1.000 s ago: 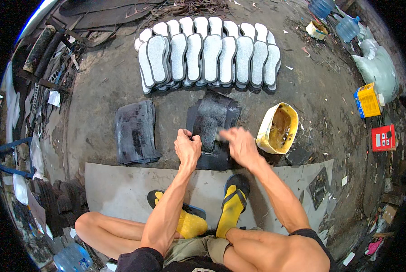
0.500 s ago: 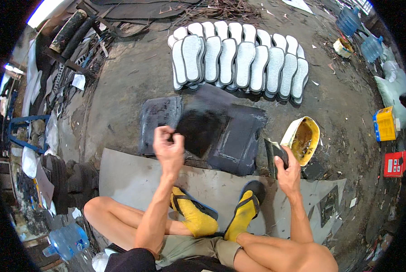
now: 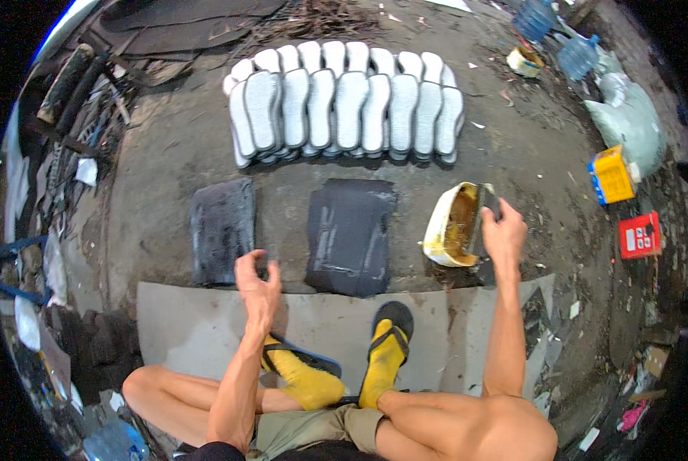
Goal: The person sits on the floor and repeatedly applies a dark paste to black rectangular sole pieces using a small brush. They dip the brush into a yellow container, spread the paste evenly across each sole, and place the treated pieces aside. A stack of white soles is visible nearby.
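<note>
My left hand (image 3: 258, 290) is open, its fingers loosely curled and the thumb apart, beside the lower right corner of a pile of black rubber-like sheets (image 3: 223, 230). A second black sheet pile (image 3: 351, 238), smeared with pale streaks, lies in the middle. My right hand (image 3: 505, 234) grips a dark flat spreader-like piece (image 3: 486, 215) at the inner right side of a cream-yellow tub (image 3: 438, 230). Brown sticky-looking liquid (image 3: 460, 219) coats the tub's inside. The spreader's lower end reaches down into the tub.
Stacked pale-topped insoles (image 3: 349, 111) stand in rows beyond the sheets. A grey mat (image 3: 198, 323) lies under my feet in yellow socks and black flip-flops. To the right are a yellow box (image 3: 611, 175), a red box (image 3: 640, 236) and a white sack (image 3: 628, 127).
My left hand has let go of the black sheet it was swinging between the piles. My right hand has brought the spreader from beside the tub into it. The view has shifted right.
</note>
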`<control>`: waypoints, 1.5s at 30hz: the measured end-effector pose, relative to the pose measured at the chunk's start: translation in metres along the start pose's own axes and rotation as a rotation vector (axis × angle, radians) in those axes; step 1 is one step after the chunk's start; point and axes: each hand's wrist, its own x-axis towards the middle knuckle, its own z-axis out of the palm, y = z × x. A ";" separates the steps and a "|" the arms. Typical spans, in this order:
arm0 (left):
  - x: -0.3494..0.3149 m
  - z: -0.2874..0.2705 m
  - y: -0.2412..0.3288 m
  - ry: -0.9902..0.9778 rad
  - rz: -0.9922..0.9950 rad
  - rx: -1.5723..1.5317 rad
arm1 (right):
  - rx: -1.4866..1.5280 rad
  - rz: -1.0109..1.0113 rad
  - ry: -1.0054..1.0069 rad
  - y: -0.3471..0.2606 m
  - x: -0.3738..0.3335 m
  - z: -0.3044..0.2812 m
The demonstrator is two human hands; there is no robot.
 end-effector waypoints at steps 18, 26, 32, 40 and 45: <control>-0.040 0.067 0.094 -0.204 -0.259 -0.103 | 0.665 0.500 -0.398 0.022 -0.120 -0.004; -0.047 0.065 0.096 -0.220 -0.378 -0.219 | 0.839 -0.165 -0.331 -0.144 -0.070 0.054; -0.053 0.074 0.091 -0.164 -0.338 -0.221 | 0.168 -0.128 -0.337 -0.104 -0.076 0.196; -0.054 0.083 0.087 -0.131 -0.294 -0.128 | 0.098 -0.803 -0.628 -0.136 -0.017 0.224; -0.054 0.083 0.087 -0.169 -0.377 -0.237 | 0.019 -1.102 -0.875 -0.148 0.005 0.228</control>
